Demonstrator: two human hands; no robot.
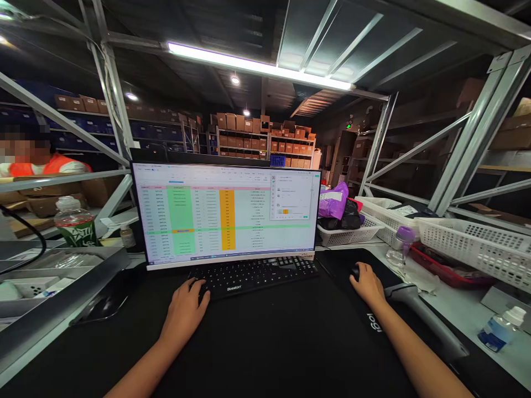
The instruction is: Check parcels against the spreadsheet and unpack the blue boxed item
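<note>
My left hand (pixel 186 304) rests at the left end of a black keyboard (pixel 249 279), its fingers apart over the keys and holding nothing. On the dark mouse pad (pixel 344 265), my right hand (pixel 368 283) is wrapped over a black computer mouse (pixel 355 271), which is mostly hidden beneath the palm. Behind the keyboard stands a monitor (pixel 257 215) showing a spreadsheet with green and orange columns, plus a smaller window at its right. Close to my right wrist lies a grey handheld barcode scanner (pixel 431 318).
White plastic baskets (pixel 468 243) line the right side, one holding a purple package (pixel 333 202). Clear bottles (pixel 500 330) stand there too. A green-labelled bottle (pixel 74 224) and a metal tray (pixel 62 298) are at left. Beyond the frame sits a person in an orange vest (pixel 53 164).
</note>
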